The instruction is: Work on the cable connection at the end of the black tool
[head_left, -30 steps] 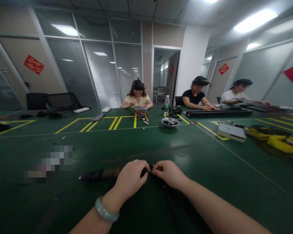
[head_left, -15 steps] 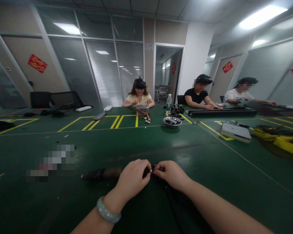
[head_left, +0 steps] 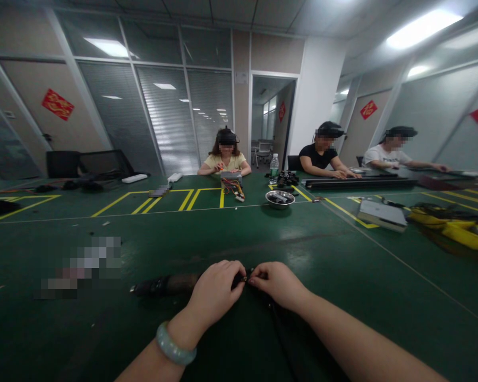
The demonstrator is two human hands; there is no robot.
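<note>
My left hand (head_left: 215,289) is closed around the back end of a dark cylindrical tool (head_left: 179,285), with a brownish middle and a small metallic tip pointing left. The tool lies just over the green table. Facing it, my right hand (head_left: 281,284) pinches the end of a black cable (head_left: 276,321), which trails down toward the front edge. Between the two sets of fingertips a small shiny bit shows. My fingers hide most of the spot where tool and cable end come together.
A metal bowl (head_left: 280,199) of dark parts stands ahead, near a water bottle (head_left: 274,168). Farther right lie a silver box (head_left: 382,214) and a yellow bundle (head_left: 458,228). Across the table a person (head_left: 225,156) handles a box with coloured wires (head_left: 233,184); two more people sit at right.
My hands stay almost in place, fingertips together. The small shiny bit between them shows a little less than before. The view has shifted slightly.
</note>
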